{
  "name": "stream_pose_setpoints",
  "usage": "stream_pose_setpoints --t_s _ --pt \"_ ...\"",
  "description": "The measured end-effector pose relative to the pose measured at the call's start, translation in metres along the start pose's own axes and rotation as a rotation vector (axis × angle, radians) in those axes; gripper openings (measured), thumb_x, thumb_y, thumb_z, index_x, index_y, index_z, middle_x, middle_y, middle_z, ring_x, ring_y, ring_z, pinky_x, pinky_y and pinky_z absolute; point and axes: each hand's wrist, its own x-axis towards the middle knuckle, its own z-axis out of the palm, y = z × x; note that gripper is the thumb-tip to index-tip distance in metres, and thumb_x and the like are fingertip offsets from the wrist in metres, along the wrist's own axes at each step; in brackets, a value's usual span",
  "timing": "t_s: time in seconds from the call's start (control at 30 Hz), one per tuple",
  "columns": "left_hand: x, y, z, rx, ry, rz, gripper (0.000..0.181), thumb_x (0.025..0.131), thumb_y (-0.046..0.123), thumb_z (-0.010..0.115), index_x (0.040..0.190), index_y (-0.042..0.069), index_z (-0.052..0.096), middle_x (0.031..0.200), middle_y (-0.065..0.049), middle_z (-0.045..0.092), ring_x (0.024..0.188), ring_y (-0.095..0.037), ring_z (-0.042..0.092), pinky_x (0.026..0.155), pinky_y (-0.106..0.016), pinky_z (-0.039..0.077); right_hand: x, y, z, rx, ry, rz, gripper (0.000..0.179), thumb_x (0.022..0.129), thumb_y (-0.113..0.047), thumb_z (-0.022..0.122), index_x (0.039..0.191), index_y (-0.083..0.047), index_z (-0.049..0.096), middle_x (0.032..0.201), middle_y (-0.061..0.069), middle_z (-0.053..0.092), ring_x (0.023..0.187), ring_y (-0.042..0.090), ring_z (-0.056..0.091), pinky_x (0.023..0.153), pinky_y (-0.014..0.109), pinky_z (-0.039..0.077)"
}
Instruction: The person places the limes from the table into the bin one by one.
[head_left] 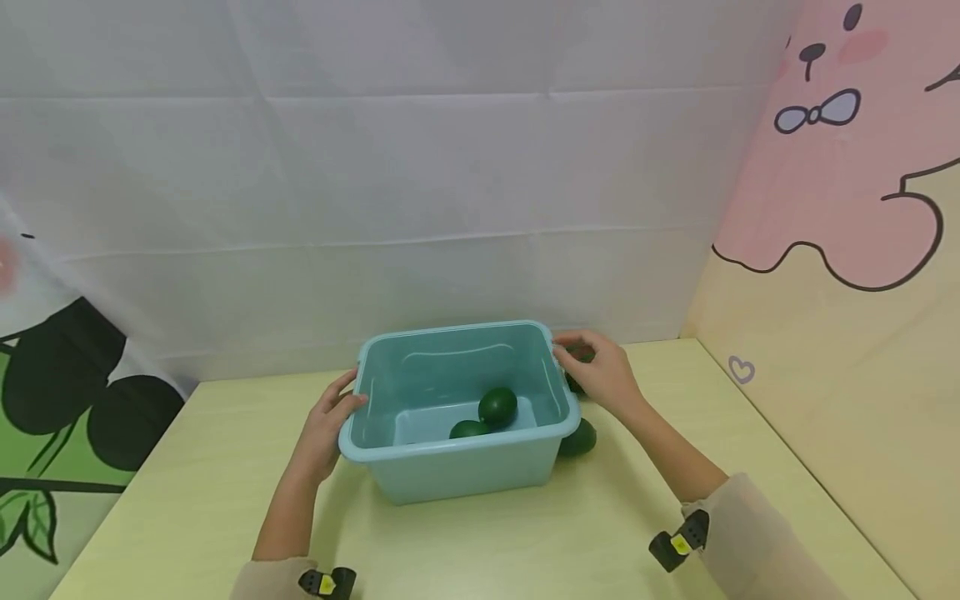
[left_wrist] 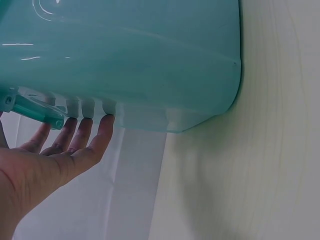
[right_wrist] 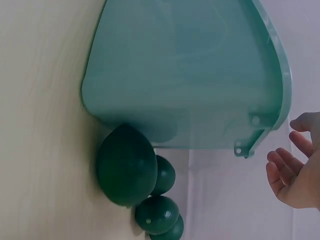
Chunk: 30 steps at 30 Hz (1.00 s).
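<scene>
A light teal plastic basin (head_left: 461, 475) stands on the table, its rim tilted in the head view. Two dark green, smooth, rounded fruits (head_left: 497, 407) lie inside it. At the basin's left side, my left hand (head_left: 324, 429) holds the rim, with its thumb at the top edge. Its fingertips (left_wrist: 107, 120) touch the outer wall below the handle. My right hand (head_left: 600, 371) is by the right rim, its fingers loosely bent. The right wrist view shows a small gap between that hand (right_wrist: 300, 172) and the basin.
Several more dark green fruits (right_wrist: 127, 167) lie on the table against the basin's right side, partly hidden by the basin and my right hand. A white cloth wall (head_left: 375, 208) rises behind the pale yellow table (head_left: 247, 450). At the right stands a printed wall (head_left: 840, 375).
</scene>
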Motion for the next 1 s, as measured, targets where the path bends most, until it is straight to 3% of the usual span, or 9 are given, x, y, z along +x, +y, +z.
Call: stream_pose_setpoints --t_s 0.6,1.0 --pt "0.001 -0.002 0.000 -0.002 0.001 -0.005 0.057 0.098 0.026 0.043 0.149 0.017 0.019 0.147 -0.019 0.031 0.127 -0.041 0.040 0.090 -0.039 0.047 -0.015 0.037 -0.015 -0.095 -0.028 0.049 0.024 0.089 -0.024 0.062 0.106 -0.007 0.066 0.111 0.013 0.062 0.092 0.028 0.062 0.065 0.028 0.048" --pt "0.001 -0.003 -0.001 0.000 0.003 -0.004 0.057 0.098 0.026 0.043 0.149 0.018 0.019 0.146 -0.018 0.032 0.126 -0.040 0.041 0.091 -0.040 0.046 -0.021 0.062 -0.010 -0.176 -0.169 0.015 0.021 0.087 -0.020 0.064 0.103 -0.007 0.068 0.106 0.011 0.065 0.088 0.025 0.062 0.065 0.029 0.049"
